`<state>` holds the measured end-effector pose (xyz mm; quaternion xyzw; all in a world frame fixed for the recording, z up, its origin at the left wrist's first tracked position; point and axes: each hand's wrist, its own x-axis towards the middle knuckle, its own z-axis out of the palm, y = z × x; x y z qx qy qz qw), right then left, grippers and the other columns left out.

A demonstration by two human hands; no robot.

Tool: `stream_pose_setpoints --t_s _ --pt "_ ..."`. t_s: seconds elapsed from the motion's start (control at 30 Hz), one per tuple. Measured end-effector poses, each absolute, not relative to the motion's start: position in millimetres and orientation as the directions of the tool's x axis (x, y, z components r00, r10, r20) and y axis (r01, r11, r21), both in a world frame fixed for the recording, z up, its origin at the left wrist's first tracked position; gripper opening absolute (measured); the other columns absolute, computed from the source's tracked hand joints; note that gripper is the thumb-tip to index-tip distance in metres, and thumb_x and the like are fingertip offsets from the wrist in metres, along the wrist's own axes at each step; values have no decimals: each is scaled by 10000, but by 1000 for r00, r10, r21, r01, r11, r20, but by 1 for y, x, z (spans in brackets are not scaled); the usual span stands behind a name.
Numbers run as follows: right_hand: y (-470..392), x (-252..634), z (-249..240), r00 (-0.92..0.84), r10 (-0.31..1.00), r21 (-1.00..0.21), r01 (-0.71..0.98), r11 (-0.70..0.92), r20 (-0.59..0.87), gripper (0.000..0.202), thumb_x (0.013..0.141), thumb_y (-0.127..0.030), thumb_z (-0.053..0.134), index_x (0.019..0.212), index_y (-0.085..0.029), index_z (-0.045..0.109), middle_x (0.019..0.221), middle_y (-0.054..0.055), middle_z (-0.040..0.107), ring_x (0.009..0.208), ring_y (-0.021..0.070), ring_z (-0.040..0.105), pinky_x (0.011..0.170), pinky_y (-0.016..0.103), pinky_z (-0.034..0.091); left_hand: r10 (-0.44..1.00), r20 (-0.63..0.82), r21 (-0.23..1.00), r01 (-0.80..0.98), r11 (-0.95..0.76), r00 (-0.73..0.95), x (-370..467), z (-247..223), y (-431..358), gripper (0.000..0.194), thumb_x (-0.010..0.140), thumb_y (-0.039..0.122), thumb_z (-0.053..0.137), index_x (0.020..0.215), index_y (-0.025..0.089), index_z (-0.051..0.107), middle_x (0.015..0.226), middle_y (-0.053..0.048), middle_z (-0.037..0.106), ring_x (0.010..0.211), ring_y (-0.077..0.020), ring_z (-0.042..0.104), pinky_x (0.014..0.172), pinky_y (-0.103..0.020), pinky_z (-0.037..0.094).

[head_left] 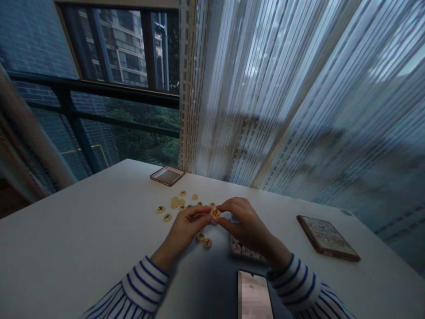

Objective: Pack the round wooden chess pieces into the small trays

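A round wooden piece with a red character [215, 213] is pinched between my two hands, its face turned up toward the camera. The fingertips of my left hand [187, 226] grip its left edge. Thumb and fingers of my right hand [245, 223] close on its right side. Several more round pieces lie loose on the white table beyond and beside my left hand, among them a black-marked one [160, 209] and a red-marked one [207, 243]. Partly hidden under my right hand and wrist is a tray [236, 254] holding rows of red-marked pieces.
On the white table [83, 230], a shallow open box lid [167, 176] lies at the far edge. A flat brown-edged box with a printed top [328, 237] rests at the right. A phone [255, 296] lies near the front, between my forearms. Sheer curtains [252, 88] hang behind.
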<state>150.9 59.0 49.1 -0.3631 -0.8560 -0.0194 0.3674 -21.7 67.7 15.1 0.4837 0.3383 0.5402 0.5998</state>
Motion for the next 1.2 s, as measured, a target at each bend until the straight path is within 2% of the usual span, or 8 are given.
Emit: stream_pose_setpoints --t_s 0.23,0.43,0.77,0.93,1.2 --pt "52 161 52 -444 628 -261 643 720 639 170 803 -332 602 896 -191 616 831 52 659 832 168 601 794 335 412 978 76 956 -292 -15 197 -10 20 63 322 575 359 754 818 153 708 748 -53 718 667 -155 633 666 -276 494" --pt "53 176 55 -442 652 -293 640 710 616 194 781 -311 633 931 -189 625 864 53 662 847 167 600 807 339 419 981 27 961 -274 27 192 3 24 65 319 585 339 754 831 138 714 769 -60 716 648 -126 602 661 -245 468" --pt "54 205 65 -406 739 -353 687 635 538 172 801 -260 592 960 -210 634 905 38 679 890 167 602 824 332 429 982 29 959 -284 26 189 37 24 73 322 581 354 755 827 149 718 739 -52 714 659 -138 610 648 -251 468" --pt "56 209 63 -453 747 -307 712 632 487 185 803 -261 594 973 -198 634 907 36 682 885 167 603 827 325 415 986 52 935 -354 8 161 43 4 76 295 595 338 759 829 164 716 854 -54 723 724 -139 628 702 -255 485" --pt "57 208 63 -533 754 -260 721 642 384 176 828 -278 568 966 -195 640 900 33 680 857 160 600 802 311 411 980 24 951 -308 38 196 37 -5 69 278 629 326 742 853 164 712 813 -41 722 674 -119 610 687 -242 479"
